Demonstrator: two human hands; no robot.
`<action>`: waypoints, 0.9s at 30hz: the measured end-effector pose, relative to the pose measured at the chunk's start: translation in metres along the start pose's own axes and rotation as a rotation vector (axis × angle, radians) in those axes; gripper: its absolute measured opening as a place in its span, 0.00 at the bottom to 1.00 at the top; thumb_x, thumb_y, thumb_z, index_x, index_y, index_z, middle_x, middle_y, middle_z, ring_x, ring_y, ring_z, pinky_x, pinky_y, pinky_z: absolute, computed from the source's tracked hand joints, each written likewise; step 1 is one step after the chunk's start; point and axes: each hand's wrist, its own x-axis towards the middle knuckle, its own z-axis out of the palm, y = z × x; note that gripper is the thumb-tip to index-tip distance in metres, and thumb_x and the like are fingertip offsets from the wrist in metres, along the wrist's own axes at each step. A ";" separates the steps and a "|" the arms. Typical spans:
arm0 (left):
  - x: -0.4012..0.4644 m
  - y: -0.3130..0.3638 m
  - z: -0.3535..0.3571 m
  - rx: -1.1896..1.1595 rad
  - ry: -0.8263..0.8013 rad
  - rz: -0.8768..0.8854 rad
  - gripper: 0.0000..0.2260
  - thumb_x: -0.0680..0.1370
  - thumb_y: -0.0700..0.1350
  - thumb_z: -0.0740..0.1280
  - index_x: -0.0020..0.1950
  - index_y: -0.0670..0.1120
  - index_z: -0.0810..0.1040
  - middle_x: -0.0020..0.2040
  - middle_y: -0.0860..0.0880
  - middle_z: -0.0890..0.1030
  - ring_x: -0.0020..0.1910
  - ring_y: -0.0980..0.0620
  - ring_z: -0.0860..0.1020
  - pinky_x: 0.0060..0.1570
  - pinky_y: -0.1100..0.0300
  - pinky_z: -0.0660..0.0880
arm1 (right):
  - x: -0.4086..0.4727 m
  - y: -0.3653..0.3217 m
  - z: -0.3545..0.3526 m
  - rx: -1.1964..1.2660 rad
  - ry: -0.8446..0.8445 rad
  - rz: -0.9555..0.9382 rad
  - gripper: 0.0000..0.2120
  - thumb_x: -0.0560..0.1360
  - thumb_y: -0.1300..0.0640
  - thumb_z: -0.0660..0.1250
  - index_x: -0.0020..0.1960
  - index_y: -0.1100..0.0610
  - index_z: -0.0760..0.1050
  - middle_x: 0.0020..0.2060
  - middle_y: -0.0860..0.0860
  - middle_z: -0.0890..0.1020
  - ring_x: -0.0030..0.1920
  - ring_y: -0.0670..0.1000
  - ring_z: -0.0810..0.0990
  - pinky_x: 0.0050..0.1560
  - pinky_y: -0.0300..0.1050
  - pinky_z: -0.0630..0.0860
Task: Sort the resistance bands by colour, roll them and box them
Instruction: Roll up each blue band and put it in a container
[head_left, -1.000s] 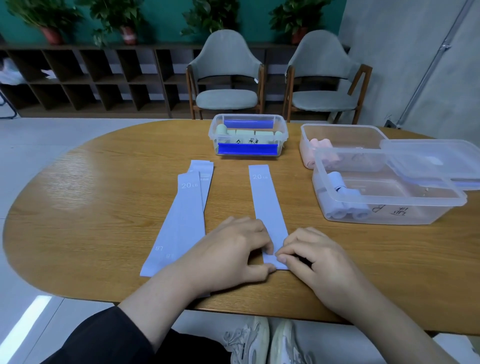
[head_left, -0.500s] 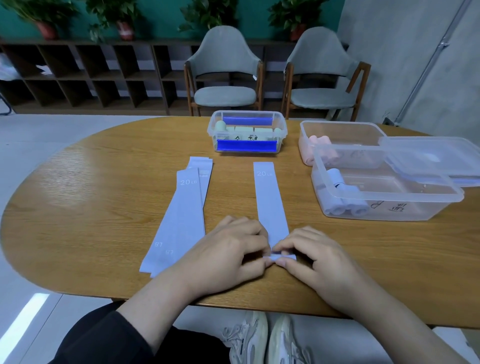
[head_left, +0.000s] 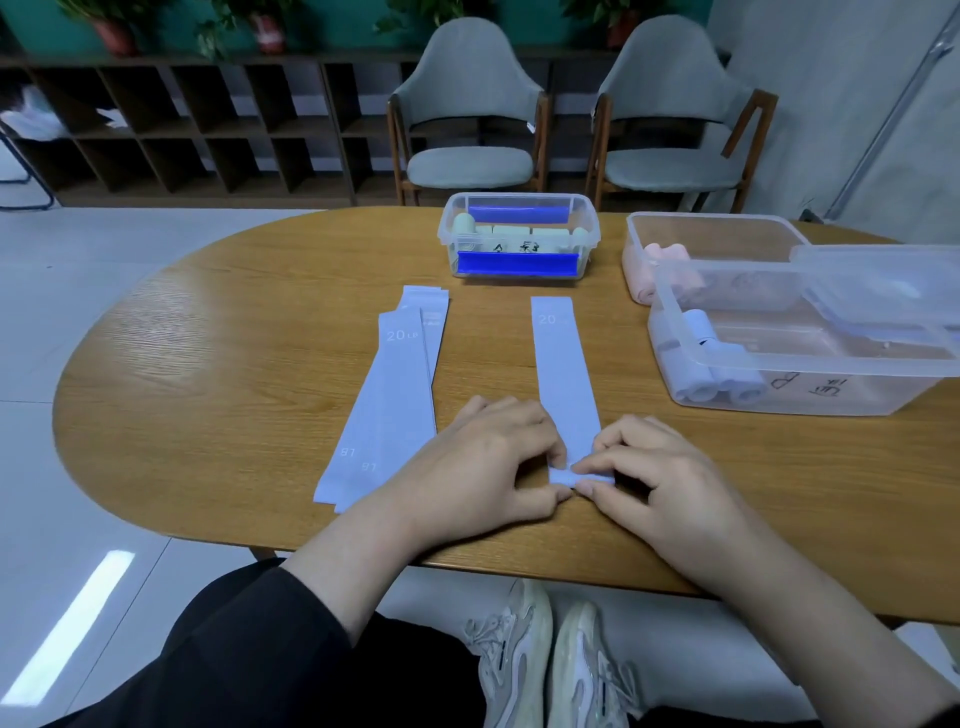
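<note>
Your left hand (head_left: 488, 462) and right hand (head_left: 660, 483) both pinch the rolled near end of the lilac band (head_left: 563, 374) at lower centre on the surface (head_left: 234, 364).

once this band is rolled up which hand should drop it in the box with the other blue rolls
Right, probably. The right hand already pinches the band's rolled end, and the box of light blue rolls sits on the table's right side. The left hand would have to cross over.
</note>
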 end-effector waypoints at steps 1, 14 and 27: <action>0.000 0.000 0.000 0.012 -0.002 0.001 0.08 0.75 0.53 0.73 0.49 0.52 0.78 0.49 0.59 0.76 0.52 0.57 0.72 0.55 0.58 0.65 | 0.000 0.000 0.000 0.001 -0.007 -0.001 0.09 0.75 0.47 0.69 0.49 0.49 0.84 0.44 0.42 0.77 0.51 0.44 0.75 0.52 0.32 0.67; 0.001 0.001 -0.002 -0.017 -0.007 -0.047 0.05 0.80 0.52 0.69 0.50 0.51 0.79 0.48 0.57 0.76 0.53 0.56 0.72 0.57 0.55 0.66 | 0.004 -0.001 -0.001 -0.006 0.014 0.032 0.08 0.79 0.46 0.67 0.47 0.48 0.83 0.43 0.42 0.79 0.49 0.46 0.76 0.52 0.40 0.71; 0.003 -0.001 0.000 -0.033 0.005 -0.073 0.05 0.81 0.52 0.68 0.50 0.52 0.81 0.49 0.57 0.77 0.53 0.57 0.72 0.59 0.53 0.66 | 0.006 0.000 -0.004 -0.040 -0.011 0.043 0.11 0.77 0.48 0.68 0.52 0.50 0.86 0.45 0.42 0.77 0.50 0.47 0.76 0.53 0.38 0.70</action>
